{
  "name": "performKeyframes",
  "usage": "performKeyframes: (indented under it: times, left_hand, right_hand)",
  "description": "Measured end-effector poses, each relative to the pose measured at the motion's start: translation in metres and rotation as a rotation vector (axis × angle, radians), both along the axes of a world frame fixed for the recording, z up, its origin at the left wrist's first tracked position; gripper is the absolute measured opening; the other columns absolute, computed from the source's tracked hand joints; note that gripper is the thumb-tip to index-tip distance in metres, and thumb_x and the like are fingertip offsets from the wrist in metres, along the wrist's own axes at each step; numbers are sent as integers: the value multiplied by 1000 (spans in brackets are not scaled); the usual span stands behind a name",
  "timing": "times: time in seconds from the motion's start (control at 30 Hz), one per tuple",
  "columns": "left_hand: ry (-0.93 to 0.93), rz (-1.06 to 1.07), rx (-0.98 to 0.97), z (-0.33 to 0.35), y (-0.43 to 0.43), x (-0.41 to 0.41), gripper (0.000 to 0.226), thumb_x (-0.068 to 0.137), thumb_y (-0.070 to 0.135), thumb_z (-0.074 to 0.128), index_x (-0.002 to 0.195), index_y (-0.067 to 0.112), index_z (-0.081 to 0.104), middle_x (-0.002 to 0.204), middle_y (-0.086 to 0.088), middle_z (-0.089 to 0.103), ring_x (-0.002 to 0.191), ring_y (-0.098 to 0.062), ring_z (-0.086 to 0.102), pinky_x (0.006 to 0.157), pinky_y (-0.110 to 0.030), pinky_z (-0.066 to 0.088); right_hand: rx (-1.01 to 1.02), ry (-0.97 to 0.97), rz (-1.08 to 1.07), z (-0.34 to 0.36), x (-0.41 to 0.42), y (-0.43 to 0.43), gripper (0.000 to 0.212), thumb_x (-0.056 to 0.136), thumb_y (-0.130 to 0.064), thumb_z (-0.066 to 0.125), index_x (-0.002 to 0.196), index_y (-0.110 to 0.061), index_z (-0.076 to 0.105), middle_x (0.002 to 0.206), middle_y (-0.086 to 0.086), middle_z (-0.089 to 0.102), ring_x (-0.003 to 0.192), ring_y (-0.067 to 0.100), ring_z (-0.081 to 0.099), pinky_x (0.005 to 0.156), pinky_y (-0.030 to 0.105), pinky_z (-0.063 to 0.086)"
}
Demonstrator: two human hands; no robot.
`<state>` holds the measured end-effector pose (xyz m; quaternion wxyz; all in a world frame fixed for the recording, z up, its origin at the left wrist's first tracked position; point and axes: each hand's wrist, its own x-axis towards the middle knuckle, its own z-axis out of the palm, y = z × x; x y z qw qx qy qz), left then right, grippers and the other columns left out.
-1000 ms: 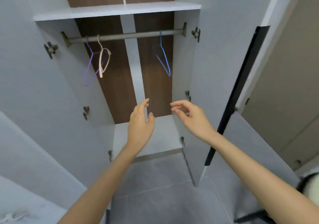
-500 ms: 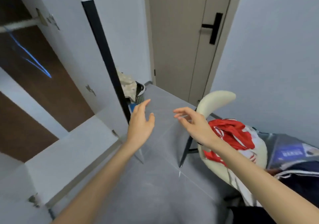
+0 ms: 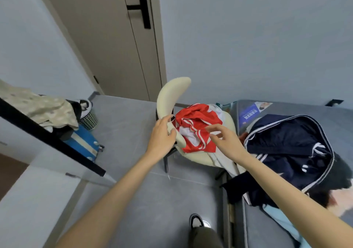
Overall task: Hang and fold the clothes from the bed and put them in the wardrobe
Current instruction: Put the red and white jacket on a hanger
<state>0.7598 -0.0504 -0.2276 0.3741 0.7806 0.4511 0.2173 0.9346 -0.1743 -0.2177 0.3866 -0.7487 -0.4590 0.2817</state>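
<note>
A red garment with white stripes [image 3: 194, 125] lies crumpled on a cream chair [image 3: 172, 93], over some white cloth. A dark navy jacket with white stripes [image 3: 290, 152] is spread on the grey bed [image 3: 305, 110] to the right, with light blue cloth under its near edge. My left hand [image 3: 162, 135] hovers at the chair's curved backrest, fingers relaxed and holding nothing. My right hand [image 3: 223, 139] hangs over the red garment's near edge with fingers spread, holding nothing. The open wardrobe door's black edge [image 3: 49, 137] crosses the left side.
A closed beige door with a black handle [image 3: 141, 9] stands behind the chair. At the left sit a mesh bin [image 3: 88, 118], a blue case [image 3: 86, 142] and a beige patterned cloth [image 3: 38, 106]. My shoe [image 3: 195, 221] is on the grey floor tiles.
My view has swung right from the wardrobe interior to the chair and bed. Both hands, still holding nothing, now reach over the chair and the red garment.
</note>
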Motion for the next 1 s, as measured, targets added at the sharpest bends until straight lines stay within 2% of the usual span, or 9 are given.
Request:
performKeyframes:
  times: [0.13,0.2,0.3,0.37,0.5,0.63,0.83,0.9,1.0]
  left_hand:
    - [27,-64,-53,-21,18,34,46,93,9,49,138,16,43,135,-6,48,120,-22,50,101,-30,38]
    - [59,-80,-58,-36,33,53,46,93,11,49,138,18,44,135,-5,50,120,-20,51,98,-25,38]
    - [104,-104,-71,-61,61,88,46,93,11,49,138,19,44,137,-3,49,122,-19,50,96,-22,35]
    - [138,-117,-94,-81,84,116,46,94,12,49,140,17,42,138,-5,48,126,-19,47,102,-25,35]
    - [228,-94,-209,-120,127,168,49,95,16,48,143,18,39,142,-7,45,130,-22,43,109,-40,38]
    - [334,-86,-246,-162,160,209,52,95,19,50,145,18,36,146,-9,39,132,-26,42,110,-42,36]
    - [593,-79,-250,-232,187,244,60,92,31,61,146,29,34,159,-17,5,146,-38,1,119,-51,15]
    - [653,-81,-254,-249,194,250,57,93,32,59,144,31,35,160,-16,-1,146,-39,-6,118,-54,10]
    - [716,-83,-260,-268,206,250,51,95,29,54,144,29,39,160,-12,6,146,-39,-2,115,-57,8]
  right_hand:
    - [-56,-75,-47,-22,35,14,26,92,-1,53,114,-10,64,109,-7,59,82,-1,50,72,1,35]
    - [-82,-123,-38,-38,57,28,27,92,-1,53,114,-9,64,112,-3,60,89,7,50,75,6,35]
    - [-160,-166,-18,-71,97,62,31,91,-2,53,120,-8,62,124,6,59,114,21,51,100,28,36]
    - [-221,-173,4,-96,127,89,35,91,-3,54,125,-9,59,130,10,55,125,23,45,108,35,32]
    - [-391,-154,52,-145,179,138,46,90,-9,56,134,-17,50,139,11,46,128,30,42,110,38,31]
    - [-526,-97,79,-191,213,173,55,89,-13,56,140,-23,39,146,13,35,130,37,38,110,42,32]
    - [-649,-208,220,-251,233,201,64,91,-27,57,147,-34,26,154,17,16,132,43,29,109,51,34]
    - [-681,-227,240,-266,238,206,60,90,-29,59,144,-34,31,153,15,18,131,41,30,106,52,36]
    - [-618,-236,204,-282,243,211,32,92,-21,57,123,-23,49,138,9,40,119,35,42,98,48,41]
